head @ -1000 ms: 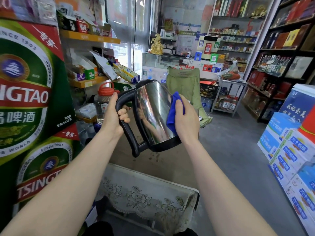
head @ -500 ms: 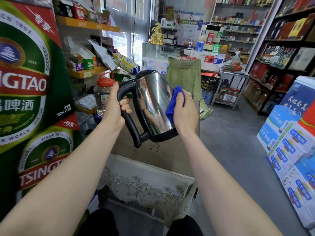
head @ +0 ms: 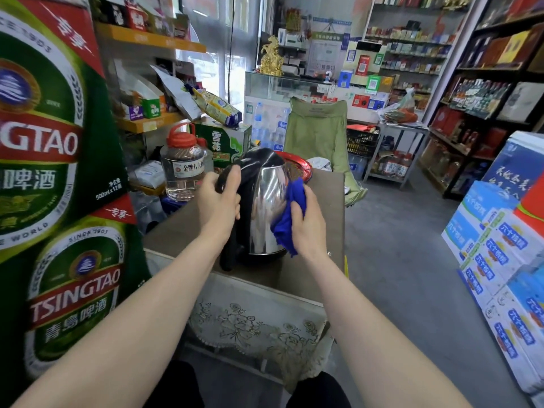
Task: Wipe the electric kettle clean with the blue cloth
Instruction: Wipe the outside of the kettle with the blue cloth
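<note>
Some cloth [head: 294, 195] hides between right hand [head: 309, 225] and kettle [head: 265, 210].

Bright window [head: 223, 69] daylight, kettle [head: 266, 213] glare, wide-angle warping toward edges.

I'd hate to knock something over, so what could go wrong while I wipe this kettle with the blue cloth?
The kettle stands close to the table's near edge; a hard push from the right hand with the blue cloth might slide or tip it off, though the left hand grips the handle. The cloth's loose end hangs by the kettle's base and could snag under it.
</note>
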A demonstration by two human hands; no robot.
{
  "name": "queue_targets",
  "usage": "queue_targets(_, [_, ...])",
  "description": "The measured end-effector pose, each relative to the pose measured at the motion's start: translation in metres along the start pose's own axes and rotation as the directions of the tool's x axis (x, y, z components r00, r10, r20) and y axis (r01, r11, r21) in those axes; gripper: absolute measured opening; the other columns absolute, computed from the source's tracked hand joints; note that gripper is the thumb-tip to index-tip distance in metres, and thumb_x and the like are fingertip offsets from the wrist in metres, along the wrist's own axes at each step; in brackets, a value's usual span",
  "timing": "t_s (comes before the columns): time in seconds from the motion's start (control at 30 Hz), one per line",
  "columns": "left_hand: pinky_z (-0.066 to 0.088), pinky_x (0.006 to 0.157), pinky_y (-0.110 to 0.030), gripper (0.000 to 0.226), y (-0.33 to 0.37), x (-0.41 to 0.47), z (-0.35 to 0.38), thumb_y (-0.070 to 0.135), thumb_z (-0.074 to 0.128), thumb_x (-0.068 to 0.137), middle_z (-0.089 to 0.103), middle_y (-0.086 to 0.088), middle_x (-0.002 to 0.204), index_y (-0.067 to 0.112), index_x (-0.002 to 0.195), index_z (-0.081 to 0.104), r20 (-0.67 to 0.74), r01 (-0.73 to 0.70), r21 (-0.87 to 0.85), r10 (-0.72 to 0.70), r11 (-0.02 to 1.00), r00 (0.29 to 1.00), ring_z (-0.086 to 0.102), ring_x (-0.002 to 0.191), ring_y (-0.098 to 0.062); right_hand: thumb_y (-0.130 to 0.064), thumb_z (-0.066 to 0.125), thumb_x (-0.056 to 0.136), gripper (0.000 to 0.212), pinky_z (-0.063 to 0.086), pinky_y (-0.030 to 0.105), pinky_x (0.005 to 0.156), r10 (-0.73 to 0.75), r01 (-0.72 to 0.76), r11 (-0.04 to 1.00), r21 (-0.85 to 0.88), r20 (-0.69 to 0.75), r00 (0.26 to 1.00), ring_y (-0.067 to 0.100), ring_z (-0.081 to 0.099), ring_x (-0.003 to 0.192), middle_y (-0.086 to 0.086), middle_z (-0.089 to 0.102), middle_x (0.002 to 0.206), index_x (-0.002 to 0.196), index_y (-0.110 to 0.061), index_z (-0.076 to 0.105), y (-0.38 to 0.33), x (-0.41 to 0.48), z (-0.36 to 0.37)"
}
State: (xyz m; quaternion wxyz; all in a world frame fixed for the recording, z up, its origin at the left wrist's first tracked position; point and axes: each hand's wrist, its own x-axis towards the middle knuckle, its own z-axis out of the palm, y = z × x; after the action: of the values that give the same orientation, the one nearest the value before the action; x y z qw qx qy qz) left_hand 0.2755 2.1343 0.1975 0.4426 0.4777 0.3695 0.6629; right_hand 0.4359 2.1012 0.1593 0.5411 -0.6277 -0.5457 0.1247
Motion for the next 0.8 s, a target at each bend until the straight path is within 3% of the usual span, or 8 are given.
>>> queue_targets(0.1, [0.038,0.043,-0.03,0.037,-0.011,-0.003,0.0,0.049,0.063,0.086,0.047,0.008,0.046,0.017,0.082,0.046,-0.023,-0.012,0.095,0.014,0.995,1.0,0.043,0.04,-0.013,-0.026,0.048,0.105,0.043,0.042,0.029,0.091,0.265,-0.266,0.958,0.105,0.025,0.964,0.018,0.056,0.111,0.004,0.059,0.139,0.147,-0.019,0.041,0.011,0.001,-0.014])
queue_targets(0.27, [0.045,0.06,-0.033,0.042,-0.025,-0.014,0.008,0.056,0.06,0.085,0.058,-0.003,0.059,0.016,0.081,0.044,-0.029,-0.021,0.278,0.031,0.96,0.999,0.056,0.049,-0.012,-0.03,0.051,0.105,0.021,0.057,0.045,0.093,0.369,-0.375,0.847,0.377,0.09,0.925,0.025,0.066,0.104,0.004,0.063,0.123,0.126,-0.028,0.05,0.01,0.005,-0.032])
queue_targets(0.33, [0.04,0.06,-0.03,0.045,-0.027,-0.019,0.009,0.055,0.057,0.088,0.065,-0.007,0.071,0.011,0.089,0.046,0.017,-0.025,0.347,0.02,0.937,1.0,0.06,0.057,-0.006,-0.028,0.052,0.105,0.015,0.057,0.04,0.084,0.347,-0.363,0.809,0.462,0.123,0.93,0.022,0.067,0.095,0.004,0.067,0.116,0.12,-0.027,0.056,0.004,0.006,-0.041])
queue_targets(0.47, [0.041,0.077,-0.034,0.043,-0.02,-0.016,0.0,0.055,0.056,0.089,0.06,-0.002,0.102,0.018,0.105,0.044,0.102,-0.005,0.502,-0.054,0.865,0.993,0.057,0.094,-0.018,-0.026,0.055,0.104,0.02,0.056,0.038,0.076,0.294,-0.352,0.738,0.576,0.194,0.936,0.022,0.068,0.088,0.008,0.071,0.11,0.122,-0.022,0.062,-0.012,0.005,-0.054])
queue_targets(0.57, [0.04,0.094,-0.028,0.046,-0.006,-0.024,-0.006,0.04,0.065,0.088,0.043,-0.003,0.126,0.019,0.123,0.043,0.075,-0.219,0.615,0.221,0.757,0.972,0.046,0.112,-0.017,-0.024,0.055,0.104,0.02,0.058,0.034,0.069,0.245,-0.369,0.678,0.636,0.278,0.929,0.02,0.069,0.084,0.005,0.073,0.106,0.121,-0.022,0.065,-0.027,0.002,-0.063])
queue_targets(0.63, [0.043,0.083,-0.02,0.026,0.011,-0.037,-0.002,0.034,0.062,0.091,0.052,0.002,0.115,0.02,0.113,0.057,0.154,-0.344,0.573,0.315,0.743,0.936,0.055,0.096,-0.008,-0.023,0.054,0.104,0.023,0.059,0.034,0.072,0.175,-0.355,0.66,0.662,0.324,0.93,0.02,0.07,0.09,0.006,0.074,0.112,0.124,-0.022,0.065,-0.036,-0.002,-0.065])
queue_targets(0.7, [0.047,0.074,-0.027,0.032,0.025,-0.048,0.007,0.047,0.054,0.093,0.067,0.003,0.095,0.02,0.095,0.07,0.258,-0.298,0.545,0.181,0.784,0.949,0.061,0.083,-0.007,-0.02,0.057,0.102,0.025,0.059,0.033,0.079,0.093,-0.287,0.723,0.628,0.324,0.942,0.021,0.069,0.097,0.009,0.072,0.12,0.126,-0.02,0.065,-0.045,-0.007,-0.065])
queue_targets(0.8, [0.05,0.076,-0.03,0.039,0.033,-0.058,0.017,0.058,0.055,0.088,0.075,0.007,0.089,0.025,0.096,0.073,0.348,-0.103,0.432,-0.06,0.896,0.936,0.067,0.084,-0.01,-0.018,0.069,0.094,0.029,0.057,0.034,0.09,-0.025,-0.12,0.888,0.445,0.306,0.952,0.02,0.068,0.109,0.01,0.069,0.128,0.122,-0.024,0.071,-0.049,-0.017,-0.059])
